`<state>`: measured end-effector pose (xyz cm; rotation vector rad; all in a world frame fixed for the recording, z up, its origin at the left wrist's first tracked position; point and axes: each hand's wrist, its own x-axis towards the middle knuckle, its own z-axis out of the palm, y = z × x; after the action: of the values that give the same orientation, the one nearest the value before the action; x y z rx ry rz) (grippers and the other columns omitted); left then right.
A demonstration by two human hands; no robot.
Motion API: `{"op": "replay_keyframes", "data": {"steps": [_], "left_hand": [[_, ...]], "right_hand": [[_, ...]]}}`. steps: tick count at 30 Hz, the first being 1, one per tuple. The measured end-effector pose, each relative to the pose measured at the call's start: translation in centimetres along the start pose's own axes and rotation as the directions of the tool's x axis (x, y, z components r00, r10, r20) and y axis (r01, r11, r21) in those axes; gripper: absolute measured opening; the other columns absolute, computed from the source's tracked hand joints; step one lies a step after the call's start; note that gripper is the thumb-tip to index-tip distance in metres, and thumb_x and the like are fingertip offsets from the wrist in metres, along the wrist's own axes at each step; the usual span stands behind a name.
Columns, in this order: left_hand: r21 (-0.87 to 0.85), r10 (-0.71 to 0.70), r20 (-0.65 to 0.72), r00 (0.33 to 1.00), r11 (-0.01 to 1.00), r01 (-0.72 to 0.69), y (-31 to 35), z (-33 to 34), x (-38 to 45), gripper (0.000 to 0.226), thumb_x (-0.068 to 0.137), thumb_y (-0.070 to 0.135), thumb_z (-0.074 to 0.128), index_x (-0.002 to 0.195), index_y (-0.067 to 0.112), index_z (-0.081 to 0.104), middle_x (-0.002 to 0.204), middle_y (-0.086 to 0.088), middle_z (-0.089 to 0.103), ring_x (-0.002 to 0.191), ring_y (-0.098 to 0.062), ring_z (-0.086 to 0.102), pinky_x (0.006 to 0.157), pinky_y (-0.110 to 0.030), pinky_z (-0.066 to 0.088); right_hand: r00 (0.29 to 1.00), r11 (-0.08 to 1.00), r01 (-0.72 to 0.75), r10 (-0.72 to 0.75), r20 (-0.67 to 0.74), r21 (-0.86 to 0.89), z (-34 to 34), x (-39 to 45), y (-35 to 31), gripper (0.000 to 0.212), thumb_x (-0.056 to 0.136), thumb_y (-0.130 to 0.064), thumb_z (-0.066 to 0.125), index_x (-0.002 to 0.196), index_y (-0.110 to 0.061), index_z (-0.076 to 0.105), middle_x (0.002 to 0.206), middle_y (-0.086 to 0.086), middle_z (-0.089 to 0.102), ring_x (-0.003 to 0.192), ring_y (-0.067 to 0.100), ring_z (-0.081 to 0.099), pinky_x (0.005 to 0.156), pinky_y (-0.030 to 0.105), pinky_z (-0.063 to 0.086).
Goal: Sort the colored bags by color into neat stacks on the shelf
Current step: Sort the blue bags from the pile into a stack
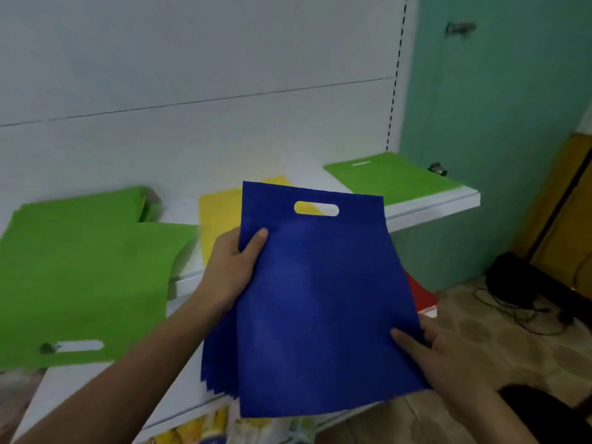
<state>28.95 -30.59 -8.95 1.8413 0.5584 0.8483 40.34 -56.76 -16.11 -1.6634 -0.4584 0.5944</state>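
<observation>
A person is holding a blue bag (pixel 323 299) in front of the shelf (pixel 429 205), its flat, matte fabric standing nearly upright with the oval handle cutout at the top. More blue bags (pixel 221 357) are showing as a fanned sliver behind its lower left edge. The left hand (pixel 232 267) is gripping the bag's left edge, thumb lying across the front. The right hand (pixel 442 350) is holding the lower right edge, thumb pressing on the front and fingers hiding behind. A yellow bag (pixel 219 219) is lying flat on the shelf behind the blue one, showing through the cutout. A green stack (pixel 86 206) is sitting at the far left of the shelf, and a large green bag (pixel 83 283) is overlapping its near side and hanging past the shelf edge. Another green bag (pixel 394 176) is lying at the shelf's right end. A red bag (pixel 423 293) is peeking out below the shelf, beside the blue one.
</observation>
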Motion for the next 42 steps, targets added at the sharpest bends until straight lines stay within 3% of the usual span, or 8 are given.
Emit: {"op": "replay_keyframes", "data": {"steps": [10,15,19,22,25,29,33,42], "left_hand": [[0.175,-0.379,0.159,0.912,0.92,0.352,-18.3,8.7,-2.7,0.019,0.097,0.027,0.053,0.082,0.023,0.064,0.078,0.011,0.07,0.075,-0.009,0.067,0.062,-0.021,0.053],[0.291,-0.487,-0.009,0.874,0.835,0.468,-26.8,6.9,-2.2,0.031,0.094,0.022,0.058,0.065,0.015,0.051,0.062,0.006,0.056,0.058,-0.01,0.056,0.047,-0.012,0.043],[0.346,-0.464,-0.115,0.878,0.81,0.473,-33.2,3.2,1.6,0.021,0.093,0.031,0.059,0.083,0.013,0.062,0.079,0.001,0.069,0.07,-0.013,0.067,0.059,-0.024,0.054],[0.375,-0.392,-0.193,0.9,0.818,0.436,-37.6,-0.3,5.1,0.023,0.092,0.037,0.058,0.102,0.016,0.06,0.093,0.003,0.068,0.083,-0.016,0.067,0.068,-0.028,0.053],[0.367,-0.337,-0.313,0.888,0.819,0.44,-41.3,-2.8,7.9,0.027,0.092,0.033,0.06,0.111,0.014,0.057,0.1,0.001,0.066,0.089,-0.022,0.064,0.068,-0.028,0.05],[0.609,-0.408,-0.304,0.861,0.612,0.504,-45.7,-5.5,9.7,0.068,0.08,0.036,0.074,0.134,0.013,0.039,0.116,-0.006,0.058,0.107,-0.031,0.058,0.084,-0.04,0.051],[0.846,-0.347,-0.298,0.889,0.336,0.414,-45.6,-5.2,9.1,0.074,0.08,0.042,0.072,0.135,0.005,0.041,0.13,-0.015,0.052,0.122,-0.034,0.045,0.098,-0.042,0.038],[0.638,-0.363,-0.102,0.926,0.691,0.341,-36.3,-6.1,-3.4,0.031,0.078,0.033,0.065,0.106,0.044,0.059,0.102,0.027,0.061,0.093,-0.004,0.058,0.08,-0.022,0.049]], "right_hand": [[0.957,0.928,-0.271,0.288,0.032,-0.255,-2.0,2.8,13.7,0.018,0.095,-0.031,0.053,0.094,-0.021,0.069,0.082,-0.002,0.073,0.072,0.006,0.067,0.06,0.017,0.05],[0.946,0.877,-0.205,0.291,0.14,-0.435,2.5,9.3,20.1,0.025,0.086,-0.053,0.051,0.096,-0.035,0.064,0.08,-0.009,0.07,0.074,0.005,0.065,0.064,0.013,0.048],[0.987,0.857,0.006,0.077,0.14,-0.515,8.9,16.2,24.3,0.016,0.093,-0.034,0.054,0.106,-0.032,0.062,0.075,-0.016,0.058,0.082,0.013,0.064,0.065,0.011,0.042],[0.987,0.887,0.088,-0.016,0.161,-0.453,13.9,20.9,24.5,0.024,0.095,-0.04,0.049,0.108,-0.056,0.038,0.094,-0.018,0.06,0.083,-0.001,0.057,0.083,0.013,0.046],[0.974,0.845,0.224,-0.177,0.141,-0.485,18.6,24.9,25.3,0.041,0.097,-0.039,0.048,0.135,-0.042,0.036,0.122,-0.016,0.056,0.103,0.001,0.056,0.097,0.017,0.043],[0.965,0.62,0.263,-0.169,0.201,-0.739,23.6,27.5,27.2,0.044,0.095,-0.036,0.052,0.135,-0.025,0.038,0.12,-0.006,0.051,0.093,0.01,0.058,0.08,0.027,0.05],[0.974,0.439,0.205,-0.176,0.14,-0.875,24.5,27.4,27.5,0.069,0.043,-0.044,0.089,0.102,-0.015,0.07,0.098,0.006,0.067,0.078,0.025,0.065,0.063,0.041,0.053],[0.876,0.657,0.465,-0.243,0.417,-0.594,19.2,18.9,17.3,0.031,0.059,-0.03,0.087,0.076,-0.046,0.066,0.078,-0.03,0.067,0.073,-0.009,0.063,0.068,0.007,0.05]]}}
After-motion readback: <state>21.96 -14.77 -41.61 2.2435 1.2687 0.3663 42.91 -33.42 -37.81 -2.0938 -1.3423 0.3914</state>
